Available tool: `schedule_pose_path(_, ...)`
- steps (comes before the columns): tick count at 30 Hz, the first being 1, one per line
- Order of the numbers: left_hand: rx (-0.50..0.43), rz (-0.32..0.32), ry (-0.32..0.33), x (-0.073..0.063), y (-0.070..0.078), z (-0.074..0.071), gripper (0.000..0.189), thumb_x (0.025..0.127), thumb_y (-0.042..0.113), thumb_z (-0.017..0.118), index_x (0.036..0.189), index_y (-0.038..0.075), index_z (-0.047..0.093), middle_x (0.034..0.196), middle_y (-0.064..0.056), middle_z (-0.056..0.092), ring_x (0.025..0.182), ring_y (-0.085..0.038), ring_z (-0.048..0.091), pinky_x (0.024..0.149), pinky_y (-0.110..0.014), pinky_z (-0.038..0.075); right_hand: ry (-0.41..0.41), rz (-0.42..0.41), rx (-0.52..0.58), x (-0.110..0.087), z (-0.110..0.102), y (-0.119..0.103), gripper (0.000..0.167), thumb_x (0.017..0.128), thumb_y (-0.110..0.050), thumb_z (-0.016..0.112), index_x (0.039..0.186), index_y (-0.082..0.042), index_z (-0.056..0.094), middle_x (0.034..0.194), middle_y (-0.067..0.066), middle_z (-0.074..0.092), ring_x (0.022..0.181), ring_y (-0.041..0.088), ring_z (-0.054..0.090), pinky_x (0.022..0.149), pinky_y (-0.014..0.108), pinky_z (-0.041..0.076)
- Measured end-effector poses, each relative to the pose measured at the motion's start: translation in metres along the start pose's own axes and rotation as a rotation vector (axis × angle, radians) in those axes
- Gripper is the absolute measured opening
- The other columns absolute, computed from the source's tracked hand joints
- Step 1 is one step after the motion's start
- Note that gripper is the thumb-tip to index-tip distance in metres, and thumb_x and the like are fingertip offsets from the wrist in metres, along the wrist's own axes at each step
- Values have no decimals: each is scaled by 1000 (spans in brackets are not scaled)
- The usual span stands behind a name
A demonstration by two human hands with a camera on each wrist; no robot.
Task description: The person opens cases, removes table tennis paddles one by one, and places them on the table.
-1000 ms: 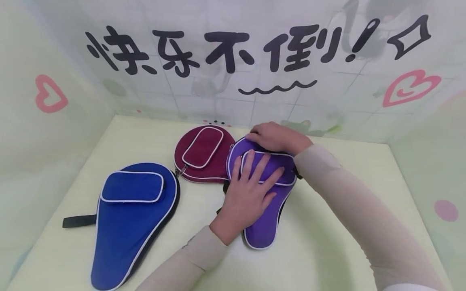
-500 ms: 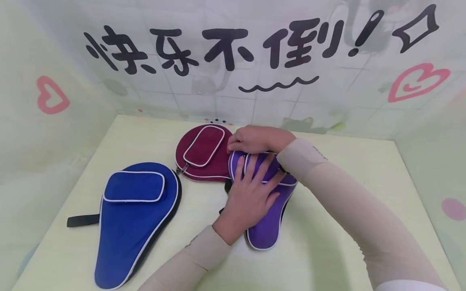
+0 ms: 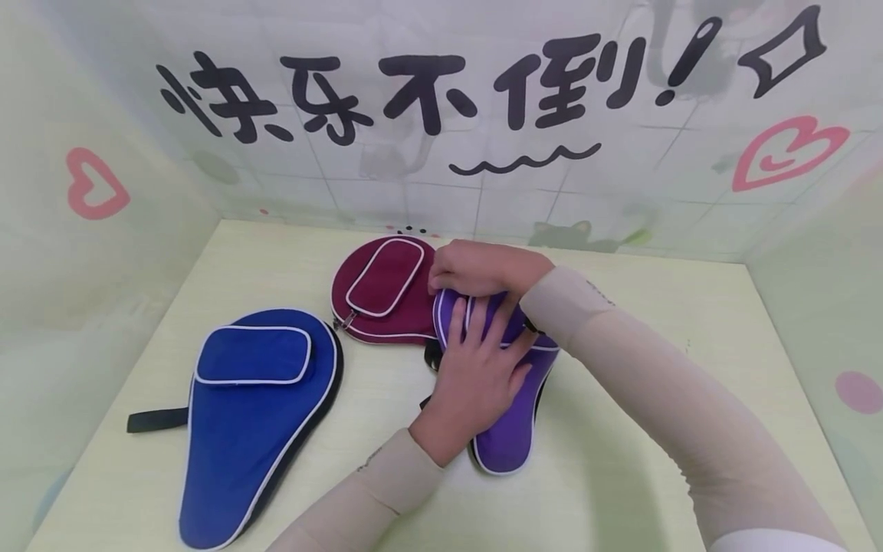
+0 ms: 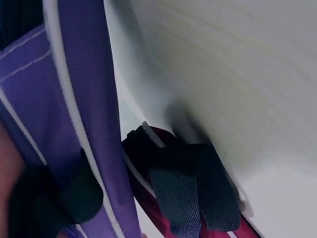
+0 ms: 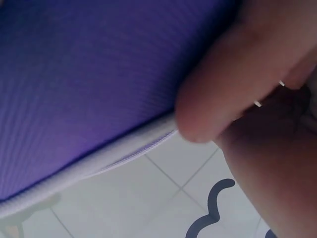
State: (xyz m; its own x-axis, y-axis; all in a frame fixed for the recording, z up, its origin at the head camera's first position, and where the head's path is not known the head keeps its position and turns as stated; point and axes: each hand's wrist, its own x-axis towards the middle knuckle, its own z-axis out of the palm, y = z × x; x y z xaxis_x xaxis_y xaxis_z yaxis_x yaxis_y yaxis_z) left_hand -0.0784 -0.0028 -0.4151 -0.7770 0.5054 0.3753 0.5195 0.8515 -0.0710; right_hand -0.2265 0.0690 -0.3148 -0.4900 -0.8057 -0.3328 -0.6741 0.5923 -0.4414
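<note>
In the head view a purple table tennis bat case (image 3: 507, 441) lies with its narrow end toward me. My left hand (image 3: 472, 383) presses flat on its pocket, fingers spread. At the upper left of its round end, my right hand (image 3: 483, 268) has curled fingers at the edge. The right wrist view has my thumb and fingers (image 5: 213, 109) at the white-piped rim, small metal glints between them, apparently a zipper pull (image 5: 257, 103) mostly hidden. A black strap (image 4: 81, 196) crosses the purple case in the left wrist view.
A burgundy bat case (image 3: 382, 280) lies behind, touching the purple one. At left sits a blue bat case (image 3: 241, 429) with a black strap (image 3: 157, 419). The pale table (image 3: 690, 368) meets printed walls at the back and sides.
My right hand has moved left along the purple case's rim, from its top to its upper left, beside the burgundy case. My left hand stays pressed on the pocket.
</note>
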Motion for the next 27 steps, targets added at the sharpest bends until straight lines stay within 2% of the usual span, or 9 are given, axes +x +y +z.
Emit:
schedule_pose_path(5, 9, -3, 2, 0, 1, 1, 44, 100, 51, 53, 143, 42, 56, 168, -6, 28, 157, -38, 17, 125, -60, 18, 1, -23, -26, -2, -1, 1, 31, 108, -14, 47, 110, -8, 78, 114, 7, 73, 107, 20, 66, 97, 37, 52)
schedule_pose_path(10, 10, -6, -19, 0, 2, 1, 43, 100, 51, 53, 142, 42, 56, 167, -7, 30, 155, -38, 18, 124, -60, 19, 52, -32, -193, -2, 4, -4, 31, 106, -14, 50, 89, -12, 76, 88, 3, 72, 84, 21, 62, 82, 35, 52)
schedule_pose_path(12, 10, -12, -27, 0, 2, 1, 41, 100, 51, 53, 139, 41, 58, 165, -7, 33, 154, -38, 20, 124, -60, 20, 72, -19, -265, -3, 7, -8, 31, 106, -14, 51, 84, -13, 73, 84, 4, 70, 82, 23, 59, 80, 37, 51)
schedule_pose_path(19, 17, -23, -40, -1, 1, 0, 41, 100, 51, 54, 140, 41, 58, 164, -7, 35, 154, -38, 20, 124, -60, 20, 130, 8, -407, -7, 12, -15, 24, 104, -12, 54, 104, -11, 78, 106, 7, 73, 103, 30, 59, 95, 42, 50)
schedule_pose_path(27, 5, -17, -1, 0, 2, 2, 39, 99, 49, 56, 136, 40, 61, 162, -8, 38, 153, -38, 24, 123, -60, 21, 163, 21, -439, -8, 12, -14, 25, 102, -7, 54, 102, -11, 79, 104, 7, 75, 100, 31, 60, 95, 42, 48)
